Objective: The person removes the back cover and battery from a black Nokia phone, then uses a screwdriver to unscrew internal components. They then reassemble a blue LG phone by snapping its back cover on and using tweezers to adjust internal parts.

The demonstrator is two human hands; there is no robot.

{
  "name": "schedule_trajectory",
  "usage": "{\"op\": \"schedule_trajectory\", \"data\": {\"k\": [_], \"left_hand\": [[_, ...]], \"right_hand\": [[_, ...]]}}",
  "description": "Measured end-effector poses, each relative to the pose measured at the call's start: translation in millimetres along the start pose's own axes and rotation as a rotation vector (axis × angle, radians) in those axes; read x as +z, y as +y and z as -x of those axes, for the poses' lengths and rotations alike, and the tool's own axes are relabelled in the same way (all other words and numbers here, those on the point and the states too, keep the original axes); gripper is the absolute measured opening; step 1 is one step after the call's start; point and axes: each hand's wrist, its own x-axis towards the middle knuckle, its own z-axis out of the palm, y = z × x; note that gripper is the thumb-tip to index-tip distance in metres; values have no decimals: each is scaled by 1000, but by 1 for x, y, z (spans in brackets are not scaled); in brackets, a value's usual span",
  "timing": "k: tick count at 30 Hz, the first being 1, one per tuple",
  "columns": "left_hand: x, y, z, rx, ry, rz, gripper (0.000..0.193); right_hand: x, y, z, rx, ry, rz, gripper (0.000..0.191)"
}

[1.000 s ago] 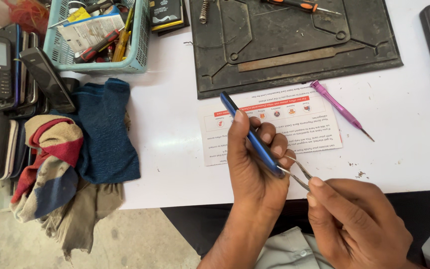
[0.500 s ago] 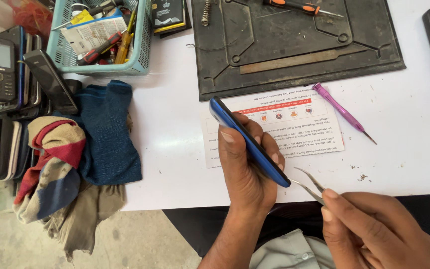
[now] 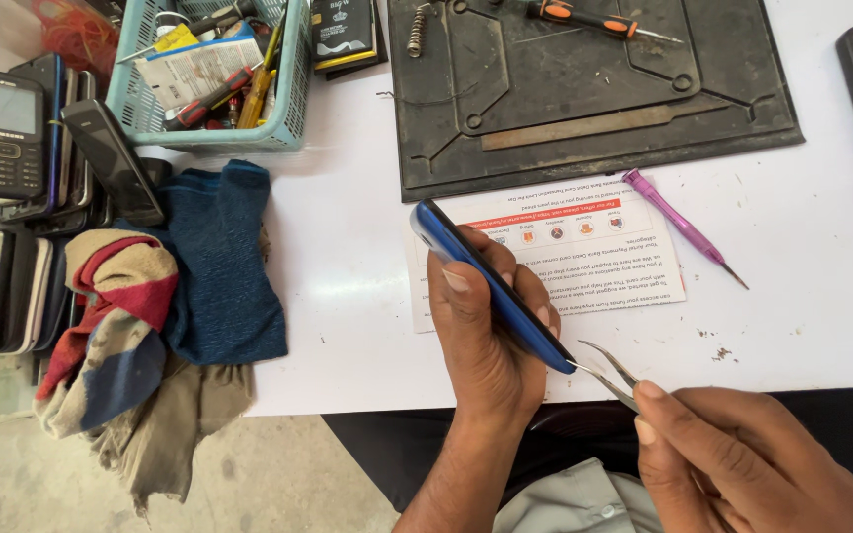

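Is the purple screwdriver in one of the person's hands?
No, the purple screwdriver lies alone on the white table, beside the printed paper.

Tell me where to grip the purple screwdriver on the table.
Take the purple screwdriver by its thick handle at the upper-left end, coming from above with fingers across it. It lies flat and diagonal, half on the paper, its thin metal tip pointing lower right, with nothing touching its sides.

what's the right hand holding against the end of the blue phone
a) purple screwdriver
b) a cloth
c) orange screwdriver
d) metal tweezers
d: the right hand pinches thin metal tweezers whose tips meet the lower end of the blue phone gripped edge-on in the left hand.
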Motion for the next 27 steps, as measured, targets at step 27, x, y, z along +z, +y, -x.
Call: {"op": "schedule_trajectory", "data": {"k": [27], "left_hand": [[-1,-17,17,-27,-31,-144,73]], "right_hand": [[-2,-29,-37,8,121,-29,27]]}}
